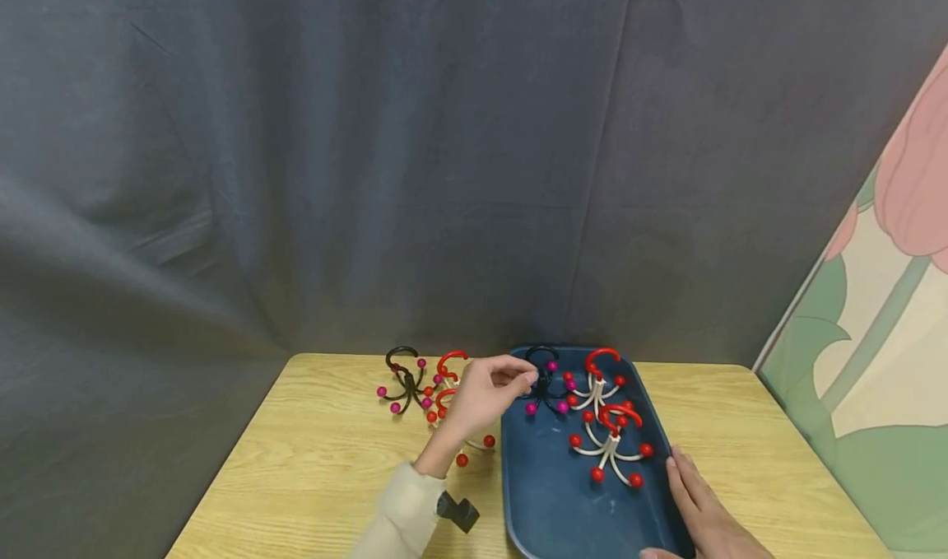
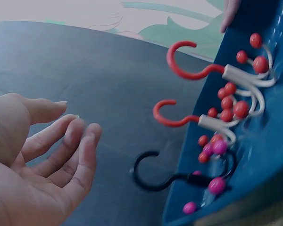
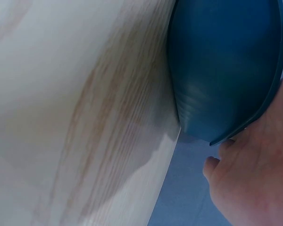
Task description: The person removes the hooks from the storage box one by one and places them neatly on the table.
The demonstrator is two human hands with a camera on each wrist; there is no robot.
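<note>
My left hand (image 1: 485, 390) hovers over the far left part of a dark blue tray (image 1: 551, 477). Its thumb and fingers are loosely bent with a gap between them, holding nothing in the left wrist view. Nearest to it, a black multi-armed hook with magenta balls (image 2: 153, 187) lies in the tray, apart from the fingers. Two white multi-armed hooks with red tops and red balls (image 1: 609, 444) stand beside it on the right. My right hand (image 1: 707, 510) rests against the tray's right rim with its fingers extended; part of it is outside the head view.
On the wooden table (image 1: 296, 460), left of the tray, sit another black hook (image 1: 409, 384) and red-and-white hooks (image 1: 447, 397), partly hidden by my left hand. A grey curtain (image 1: 444, 172) hangs behind, and a flower-patterned panel (image 1: 874, 337) stands at the right.
</note>
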